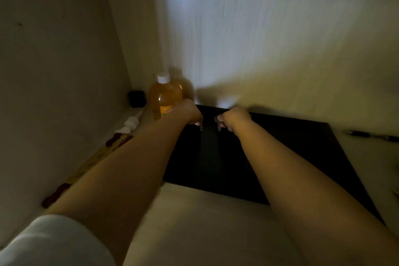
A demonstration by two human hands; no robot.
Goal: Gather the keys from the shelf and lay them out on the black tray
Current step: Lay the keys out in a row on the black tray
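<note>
A black tray (291, 149) lies flat on the pale surface against the back wall. Both my arms reach over its far part. My left hand (190, 112) is closed around a small silver key (201, 127) that points down toward the tray. My right hand (235, 117) is closed on another silver key (217, 123), held just above the tray a short way to the right of the first one. The picture is dim and blurred, so I cannot tell whether either key touches the tray.
An orange-liquid bottle (165, 97) with a white cap stands left of the tray by the wall corner. A small black box (137, 98), a white tube (132, 122) and a striped strip with dark red pieces (112, 141) lie along the left wall. A pen (371, 135) rests right of the tray.
</note>
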